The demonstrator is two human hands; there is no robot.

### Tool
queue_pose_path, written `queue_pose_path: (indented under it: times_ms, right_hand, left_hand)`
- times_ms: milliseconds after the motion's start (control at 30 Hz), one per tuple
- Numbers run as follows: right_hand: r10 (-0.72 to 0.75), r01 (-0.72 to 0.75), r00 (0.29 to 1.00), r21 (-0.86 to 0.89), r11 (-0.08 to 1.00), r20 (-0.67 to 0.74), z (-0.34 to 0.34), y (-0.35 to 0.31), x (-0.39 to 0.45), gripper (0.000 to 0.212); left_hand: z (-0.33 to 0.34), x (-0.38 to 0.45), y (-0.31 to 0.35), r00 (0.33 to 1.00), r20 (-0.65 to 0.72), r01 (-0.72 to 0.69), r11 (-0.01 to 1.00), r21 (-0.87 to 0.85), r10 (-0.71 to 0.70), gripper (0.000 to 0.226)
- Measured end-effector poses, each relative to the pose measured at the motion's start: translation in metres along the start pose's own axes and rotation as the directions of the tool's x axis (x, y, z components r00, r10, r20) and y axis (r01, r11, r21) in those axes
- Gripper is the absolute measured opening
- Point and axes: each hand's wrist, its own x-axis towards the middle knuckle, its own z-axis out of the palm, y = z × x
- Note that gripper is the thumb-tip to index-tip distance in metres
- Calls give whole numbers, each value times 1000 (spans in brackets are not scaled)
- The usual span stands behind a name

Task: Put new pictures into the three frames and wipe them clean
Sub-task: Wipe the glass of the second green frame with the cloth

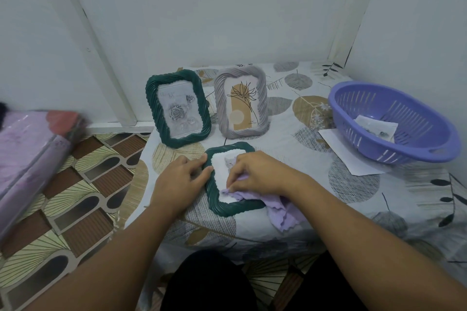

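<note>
1. Nearest the camera: 2 bare forearms reach forward from the lower edge over a dark-clothed lap, toward a counter (290, 139) covered by a leaf-print cloth.
2. Left hand (180, 178): fingers bent and spread, pressing on the left rim of the flat green frame (228, 209); it steadies the frame rather than closing around it.
3. Right hand (260, 171): fingertips pinched on a lilac cloth (278, 212) and pressed to the frame's glass. The rest of the cloth trails over the frame's lower right corner onto the counter.
4. Flat green frame: lies face up near the counter's front edge, between the 2 hands. A small pale picture, apparently a cat, shows under the glass, partly hidden by the right hand.
5. Behind it, 2 frames stand upright and tilted slightly back, side by side and just apart: a standing green frame (151, 106) on the left holding a grey rose picture, and a grey frame (262, 98) on the right holding a line-drawn flower on tan.
6. Right side of the counter: a purple slotted basket (353, 123) with a paper scrap inside, resting partly on a white sheet (351, 161).
7. Left, off the counter: a wrapped pink bundle (27, 149), blurred, above a patterned tile floor (75, 199).
8. Farthest: plain pale walls meeting in a corner.
</note>
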Motion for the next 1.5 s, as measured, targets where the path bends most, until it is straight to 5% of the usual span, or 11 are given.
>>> queue_pose_path:
  times_ms: [133, 333, 500, 733, 1067, 1300, 1500]
  right_hand:
    - [38, -42, 992, -28, 999, -121, 8, 0, 4, 14]
    - [28, -28, 1000, 27, 999, -4, -5, 9, -4, 9]
    - [146, -164, 964, -64, 984, -223, -4, 24, 5, 13]
    - [198, -238, 922, -82, 968, -334, 6, 16, 34, 14]
    - [-16, 14, 998, 34, 999, 55, -1, -8, 8, 13]
    - [78, -91, 982, -72, 993, -173, 8, -7, 28, 12]
    - [-8, 7, 998, 19, 1000, 63, -1, -7, 18, 9]
  left_hand:
    - [0, 0, 0, 1000, 0, 0, 1000, -1, 0, 47]
    - [0, 0, 0, 1000, 3, 2, 1000, 2, -2, 47]
    - [0, 0, 1, 1000, 13, 7, 1000, -5, -7, 47]
    - [-1, 0, 1, 1000, 21, 11, 1000, 5, -11, 49]
    - [0, 0, 1, 1000, 2, 5, 1000, -7, -5, 45]
    - [0, -1, 1, 1000, 8, 1, 1000, -1, -1, 46]
    - [0, 0, 1, 1000, 9, 9, 1000, 0, -9, 46]
